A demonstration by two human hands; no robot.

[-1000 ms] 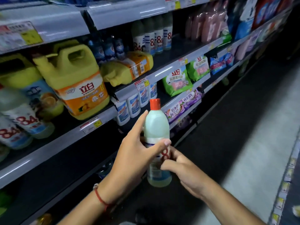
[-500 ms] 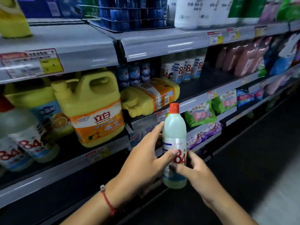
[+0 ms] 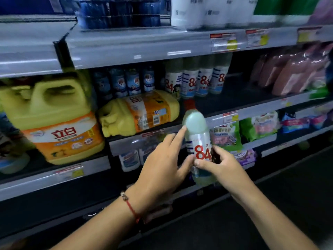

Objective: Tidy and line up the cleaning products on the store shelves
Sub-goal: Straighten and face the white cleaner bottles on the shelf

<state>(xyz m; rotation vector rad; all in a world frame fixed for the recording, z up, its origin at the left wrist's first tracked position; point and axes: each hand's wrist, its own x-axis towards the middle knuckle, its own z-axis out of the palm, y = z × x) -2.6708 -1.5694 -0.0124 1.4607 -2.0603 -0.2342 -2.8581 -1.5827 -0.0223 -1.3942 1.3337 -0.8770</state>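
A: Bottle [image 3: 199,139], red cap, a big red "84" on its label, held in front of the shelves at about 5 o'clock from the tipped jug [image 3: 142,112]. It leans slightly, cap toward the shelf.

B: What's in it?

A: Pale greenish liquid, seen through the clear lower part below the label.

B: And the hands?

A: The right hand [image 3: 222,166] grips the bottle low down, thumb and fingers curled round the label. The left hand [image 3: 160,165] lies loose, fingers nearly straight, index tip touching the bottle's shoulder.

B: The shelf behind?

A: At 12 o'clock from the bottle, a row of four "84" bottles [image 3: 196,82] stands upright. At 10 o'clock the tipped jug, yellow, lies on its side. At 9 o'clock a second yellow jug [image 3: 54,120] stands upright, orange label facing out. Small blue-labelled bottles [image 3: 126,82] stand behind the tipped jug.
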